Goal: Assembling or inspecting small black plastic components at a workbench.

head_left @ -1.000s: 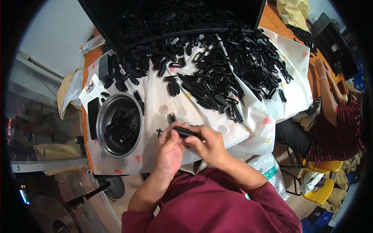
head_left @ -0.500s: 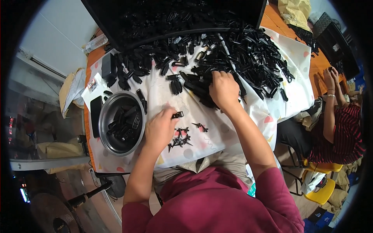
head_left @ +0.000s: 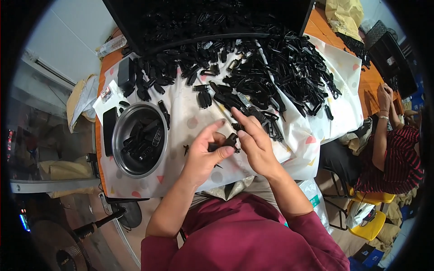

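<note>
Both hands meet over the near middle of the table. The left hand (head_left: pixel 203 153) and the right hand (head_left: pixel 254 143) hold one small black plastic part (head_left: pixel 226 142) between them. The left thumb and fingers pinch the part from the left side. The right fingers press on its right end. So both hands are closed on the same piece, just above the white cloth (head_left: pixel 194 113) with pale spots.

A few tiny black bits (head_left: pixel 186 148) lie on the cloth just left of the left hand.

To the left sits a round metal bowl (head_left: pixel 118 135). More black parts lie inside it. A flat black phone (head_left: pixel 109 130) lies just beside the bowl on its left.

On the far side of the cloth is a big pile of black parts (head_left: pixel 271 81). It spreads from the middle to the right. Behind the pile, at the far edge, stands a large black tray (head_left: pixel 208 22) full of the same parts.

On the right, another person in a striped shirt (head_left: pixel 400 158) sits on a yellow chair (head_left: pixel 373 212) at the orange table (head_left: pixel 367 74).
</note>
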Demonstrator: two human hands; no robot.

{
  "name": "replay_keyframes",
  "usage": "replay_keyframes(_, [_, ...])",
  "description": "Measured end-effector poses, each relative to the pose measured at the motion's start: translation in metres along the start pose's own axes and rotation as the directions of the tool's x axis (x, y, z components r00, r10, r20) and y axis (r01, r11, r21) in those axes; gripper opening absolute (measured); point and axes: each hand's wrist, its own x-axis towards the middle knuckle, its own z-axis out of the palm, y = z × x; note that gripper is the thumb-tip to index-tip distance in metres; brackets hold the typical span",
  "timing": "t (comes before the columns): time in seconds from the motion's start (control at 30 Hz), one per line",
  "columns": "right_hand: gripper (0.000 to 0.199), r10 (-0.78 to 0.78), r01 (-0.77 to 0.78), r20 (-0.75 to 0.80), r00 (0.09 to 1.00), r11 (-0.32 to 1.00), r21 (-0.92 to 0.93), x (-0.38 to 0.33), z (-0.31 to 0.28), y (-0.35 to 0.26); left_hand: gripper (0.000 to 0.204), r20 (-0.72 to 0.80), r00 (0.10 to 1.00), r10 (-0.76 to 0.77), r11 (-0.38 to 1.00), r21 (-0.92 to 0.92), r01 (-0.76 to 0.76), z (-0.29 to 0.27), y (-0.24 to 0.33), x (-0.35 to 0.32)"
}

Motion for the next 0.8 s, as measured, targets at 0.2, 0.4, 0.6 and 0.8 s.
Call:
replay_keyframes(0.2, [0.039, -0.098, 0.097, 0.02, 0.995, 0.994, 0.044, -0.016, -0.005, -0.005, 0.037, -0.011, 0.999, -0.049, 0.99, 0.135, 0.05, -0.001, 0.005, -0.004])
replay_keyframes(0.4, [0.027, -0.349, 0.324, -0.066, 0.935, 0.915, -0.239, -0.019, -0.011, -0.006, 0.032, 0.042, 0.959, 0.282, 0.858, 0.436, -0.271, 0.001, 0.013, -0.005])
replay_keyframes(0.6, [0.034, -0.36, 0.332, -0.051, 0.932, 0.9, -0.282, -0.018, -0.012, -0.01, 0.034, 0.049, 0.951, 0.305, 0.81, 0.512, -0.286, -0.001, 0.016, -0.008])
replay_keyframes(0.8, [0.036, -0.379, 0.339, -0.038, 0.925, 0.866, -0.368, -0.024, -0.019, -0.013, 0.037, 0.148, 0.906, 0.396, 0.702, 0.588, -0.403, -0.001, 0.025, -0.008])
